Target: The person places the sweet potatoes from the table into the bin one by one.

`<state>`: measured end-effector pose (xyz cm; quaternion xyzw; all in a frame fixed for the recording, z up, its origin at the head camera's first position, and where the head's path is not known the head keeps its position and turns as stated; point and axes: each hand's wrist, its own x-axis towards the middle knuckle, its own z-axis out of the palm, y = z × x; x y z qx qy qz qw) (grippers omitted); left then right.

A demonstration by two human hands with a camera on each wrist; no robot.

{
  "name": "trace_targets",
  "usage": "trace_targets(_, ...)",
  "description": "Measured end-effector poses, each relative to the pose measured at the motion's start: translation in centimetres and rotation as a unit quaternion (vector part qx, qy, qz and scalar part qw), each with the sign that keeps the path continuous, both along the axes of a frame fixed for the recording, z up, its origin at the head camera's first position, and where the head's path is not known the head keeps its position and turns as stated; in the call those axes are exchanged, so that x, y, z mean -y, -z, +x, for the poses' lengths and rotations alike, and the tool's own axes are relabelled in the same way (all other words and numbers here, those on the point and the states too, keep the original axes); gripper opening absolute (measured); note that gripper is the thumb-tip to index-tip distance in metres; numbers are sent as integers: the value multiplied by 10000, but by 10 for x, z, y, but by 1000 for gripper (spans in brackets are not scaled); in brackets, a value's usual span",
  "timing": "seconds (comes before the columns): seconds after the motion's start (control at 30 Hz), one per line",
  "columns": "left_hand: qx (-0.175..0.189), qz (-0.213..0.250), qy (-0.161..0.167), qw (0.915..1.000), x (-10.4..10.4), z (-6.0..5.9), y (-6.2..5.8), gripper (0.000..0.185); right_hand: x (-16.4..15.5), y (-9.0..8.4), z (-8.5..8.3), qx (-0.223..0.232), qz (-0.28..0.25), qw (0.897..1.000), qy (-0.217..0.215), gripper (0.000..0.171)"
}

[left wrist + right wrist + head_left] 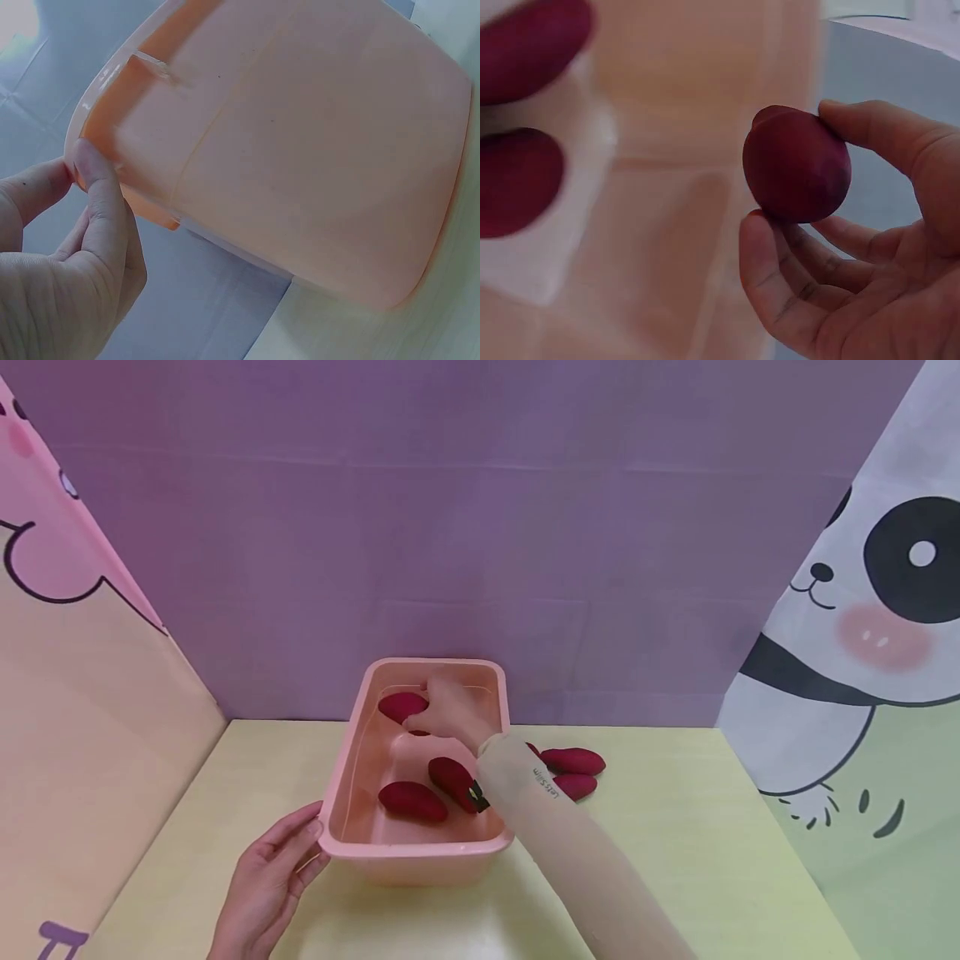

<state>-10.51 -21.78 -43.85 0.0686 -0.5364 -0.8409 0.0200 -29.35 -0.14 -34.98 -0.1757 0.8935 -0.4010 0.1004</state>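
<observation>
Gripping dark-red, tapered, sweet-potato-shaped piece (pixel 401 704) between thumb and fingers of right hand (pixel 450 706), inside far end of pink rectangular plastic basin (pixel 420 850) | extending left from that nearer hand, with long axis roughly across basin | pinching basin's near-left rim with left hand (pixel 262 885) | working over pale-yellow tabletop (pixel 660 827) around basin, facing creased purple backdrop (pixel 480 543) beyond

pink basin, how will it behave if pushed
The pink basin is probably fairly stiff: its wall shows no sag where the left hand pinches the rim. Standing broad and upright on the table, it may slide rather than roll.
</observation>
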Motion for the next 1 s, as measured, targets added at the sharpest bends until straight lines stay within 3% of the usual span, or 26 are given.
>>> trace_targets(0.17,-67,2,17,10000,-1,-1,-1,25,4,19,-1,174,351,9990,-234,16)
trace_targets(0.37,-158,37,26,9999,-1,-1,0,25,5,23,6,112,1507,9881,270,40)
trace_targets(0.43,-177,50,29,9998,-1,-1,0,25,6,24,7,509,1672,9838,394,38)
trace_targets(0.5,-207,76,31,9998,-1,-1,1,25,7,25,6,599,1887,9800,200,26)
trace_targets(0.6,-239,102,22,9997,-2,-1,1,25,8,27,4,726,1932,9785,47,19)
trace_targets(0.77,-177,56,-18,9998,-2,-1,0,25,7,29,1,547,1928,9797,-17,23)
trace_targets(1.0,-48,8,-49,10000,-2,0,0,25,8,30,3,771,1731,9819,24,26)
